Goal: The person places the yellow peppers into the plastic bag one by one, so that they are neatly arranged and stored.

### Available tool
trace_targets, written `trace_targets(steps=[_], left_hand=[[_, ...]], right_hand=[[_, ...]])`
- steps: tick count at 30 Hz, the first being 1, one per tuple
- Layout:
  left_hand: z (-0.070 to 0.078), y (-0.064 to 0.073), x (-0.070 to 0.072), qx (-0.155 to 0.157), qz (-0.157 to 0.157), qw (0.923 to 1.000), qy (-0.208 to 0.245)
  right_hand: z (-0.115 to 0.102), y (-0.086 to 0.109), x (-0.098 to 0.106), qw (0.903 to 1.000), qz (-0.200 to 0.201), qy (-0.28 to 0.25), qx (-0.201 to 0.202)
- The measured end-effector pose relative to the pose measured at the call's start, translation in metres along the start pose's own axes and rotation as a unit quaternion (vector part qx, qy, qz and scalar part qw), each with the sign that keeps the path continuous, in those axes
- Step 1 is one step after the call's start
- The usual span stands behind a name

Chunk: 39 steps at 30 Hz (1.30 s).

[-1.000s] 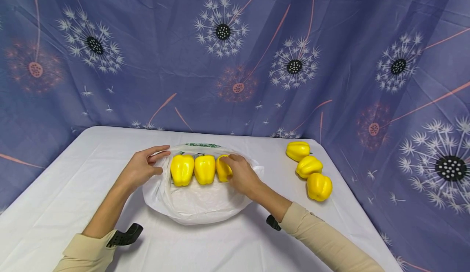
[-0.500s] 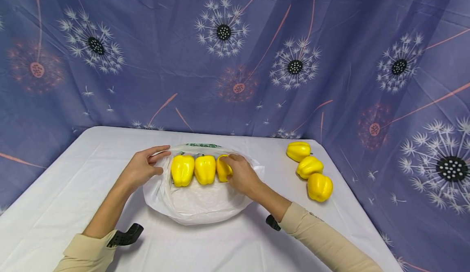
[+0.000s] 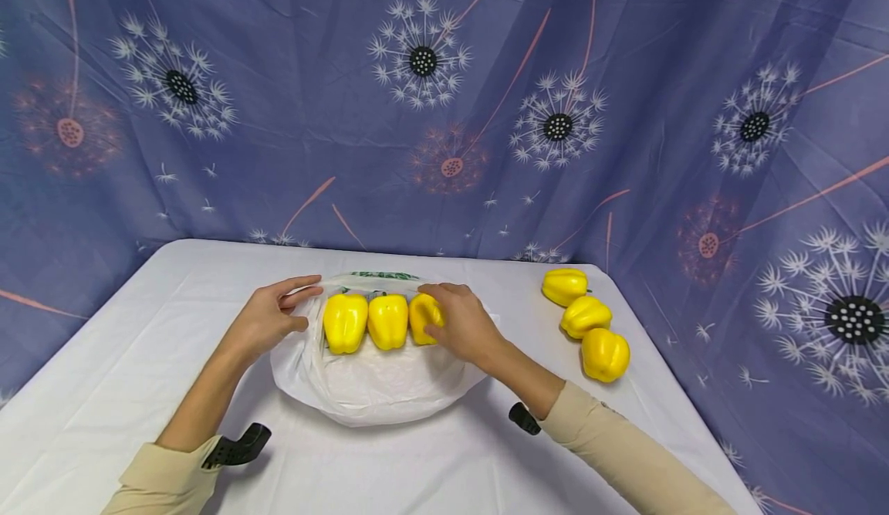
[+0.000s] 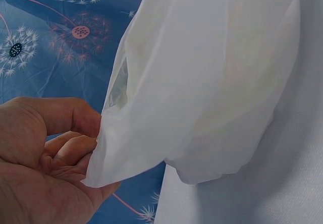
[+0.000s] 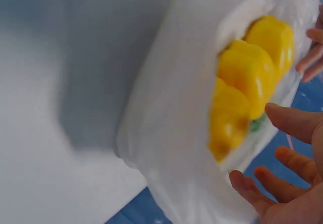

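Observation:
A white plastic bag (image 3: pixel 389 391) lies with its mouth open. Three yellow bell peppers sit side by side inside it: a left one (image 3: pixel 345 323), a middle one (image 3: pixel 387 320) and a right one (image 3: pixel 425 319). My left hand (image 3: pixel 267 316) is at the bag's left edge, thumb and fingers apart; in the left wrist view the bag's edge (image 4: pixel 93 176) overlaps the fingertips. My right hand (image 3: pixel 467 328) is at the bag's right side by the right pepper, with thumb and fingers spread around a gap in the right wrist view.
Three more yellow bell peppers lie in a slanting row at the table's right: a back one (image 3: pixel 565 287), a middle one (image 3: pixel 586 316) and a front one (image 3: pixel 605 354). A white cloth covers the table (image 3: pixel 375 469). A dandelion-patterned curtain (image 3: pixel 312 113) hangs behind and at the sides.
My right hand has let go of the right pepper and drawn slightly to the right, so more of that pepper shows. The left hand and bag look unmoved.

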<state>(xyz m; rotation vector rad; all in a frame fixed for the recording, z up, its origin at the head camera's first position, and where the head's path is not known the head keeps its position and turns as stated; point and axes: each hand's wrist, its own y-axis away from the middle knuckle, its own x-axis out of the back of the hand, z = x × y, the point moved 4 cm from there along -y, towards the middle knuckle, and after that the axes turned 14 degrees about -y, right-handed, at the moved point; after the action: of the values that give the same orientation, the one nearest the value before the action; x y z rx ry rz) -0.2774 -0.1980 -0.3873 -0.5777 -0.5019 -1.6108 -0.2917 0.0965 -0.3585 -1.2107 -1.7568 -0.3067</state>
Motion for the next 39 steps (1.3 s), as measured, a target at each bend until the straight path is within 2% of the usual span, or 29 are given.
trace_targets(steps=[8,15,21,31,39], left_hand=[[-0.002,0.0,0.001,0.0,0.004,1.0,-0.005],[-0.003,0.001,0.002,-0.002,0.004,1.0,-0.009],[-0.003,0.0,0.002,0.0,0.002,1.0,-0.004],[-0.002,0.001,0.002,0.002,0.003,0.9998,-0.018],[-0.002,0.001,0.002,0.004,0.002,0.9999,-0.017]], right_hand=[[-0.007,0.003,0.031,0.9991,0.03,-0.031,0.0],[-0.005,0.009,0.051,0.9986,0.049,-0.018,0.008],[0.002,0.017,0.067,0.998,0.062,-0.015,-0.001],[0.025,0.035,0.09,0.9957,0.076,-0.007,-0.053],[0.049,0.049,0.104,0.9924,0.059,0.002,-0.108]])
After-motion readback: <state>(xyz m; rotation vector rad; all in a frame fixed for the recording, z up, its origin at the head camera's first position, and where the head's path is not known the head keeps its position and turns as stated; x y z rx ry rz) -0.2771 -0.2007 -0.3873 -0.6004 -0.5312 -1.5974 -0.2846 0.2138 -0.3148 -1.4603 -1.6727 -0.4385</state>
